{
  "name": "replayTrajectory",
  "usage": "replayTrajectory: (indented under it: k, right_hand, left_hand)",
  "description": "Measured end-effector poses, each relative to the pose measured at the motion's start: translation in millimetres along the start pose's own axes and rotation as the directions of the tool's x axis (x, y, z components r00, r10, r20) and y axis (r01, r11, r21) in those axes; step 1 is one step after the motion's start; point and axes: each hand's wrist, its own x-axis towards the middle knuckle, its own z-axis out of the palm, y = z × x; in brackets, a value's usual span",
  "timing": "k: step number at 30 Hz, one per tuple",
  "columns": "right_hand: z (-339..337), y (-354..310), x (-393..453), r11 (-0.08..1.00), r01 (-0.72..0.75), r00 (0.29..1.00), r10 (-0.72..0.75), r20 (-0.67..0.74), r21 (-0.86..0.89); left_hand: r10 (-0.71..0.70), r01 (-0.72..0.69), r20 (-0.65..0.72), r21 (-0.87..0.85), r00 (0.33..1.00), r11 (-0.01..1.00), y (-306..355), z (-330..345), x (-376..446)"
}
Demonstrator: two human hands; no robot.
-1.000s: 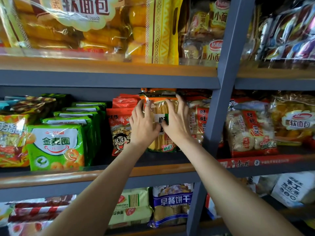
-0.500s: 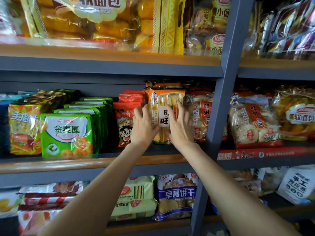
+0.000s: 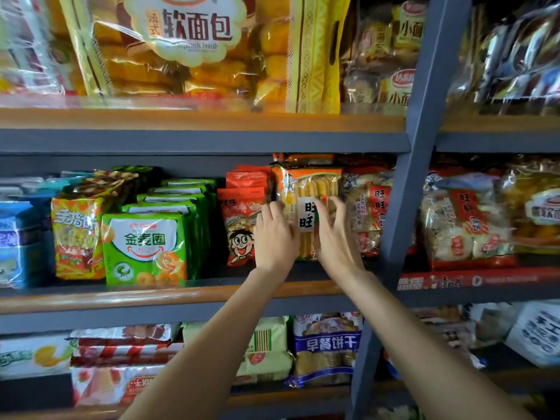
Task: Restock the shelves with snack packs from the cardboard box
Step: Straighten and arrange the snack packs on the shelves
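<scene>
Nearest the camera, 2 bare forearms reach up from the bottom edge toward the middle shelf [image 3: 169, 294]. The left hand [image 3: 274, 237] and right hand [image 3: 335, 239] sit on either side of an upright snack pack [image 3: 306, 207], fingers straight and spread, flat against its front and edges; neither grip is curled round it, so both read as open and steadying. The pack stands on the middle shelf, squeezed between a red cartoon-face pack [image 3: 241, 225] on its left and a clear pack of rice crackers [image 3: 368, 213] on its right, close to the grey upright post [image 3: 403, 207]. More packs of the same kind seem to stand behind it. The cardboard box is out of view.

The pack looks light, with thin crinkly film that is probably slippery, and brittle sticks inside that would snap under a squeeze. Best held by its 2 side edges or pushed flat on the front.
</scene>
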Motion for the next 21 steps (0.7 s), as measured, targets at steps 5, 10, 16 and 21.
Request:
replayTrajectory:
  k: [5,10,16,21]
  right_hand:
    - [-45,14,-17,0.944,0.282,0.892,-0.192,-0.410,0.170]
    - [-91,78,-27,0.964,0.196,0.763,-0.035,-0.645,0.180]
    - [-99,185,-31,0.971,0.091,0.853,0.038,-0.521,0.220]
    - [-110,276,-18,0.964,-0.257,0.941,0.267,-0.206,0.076]
  left_hand:
    - [0.141,-0.221,-0.280,-0.277,0.949,0.935,42,1,-15]
    - [0.437,-0.528,-0.319,-0.301,0.841,0.794,107,22,-37]
    - [0.574,-0.583,-0.119,-0.264,0.810,0.768,192,88,-51]
    - [0.160,-0.148,0.151,-0.085,0.975,0.985,236,138,-34]
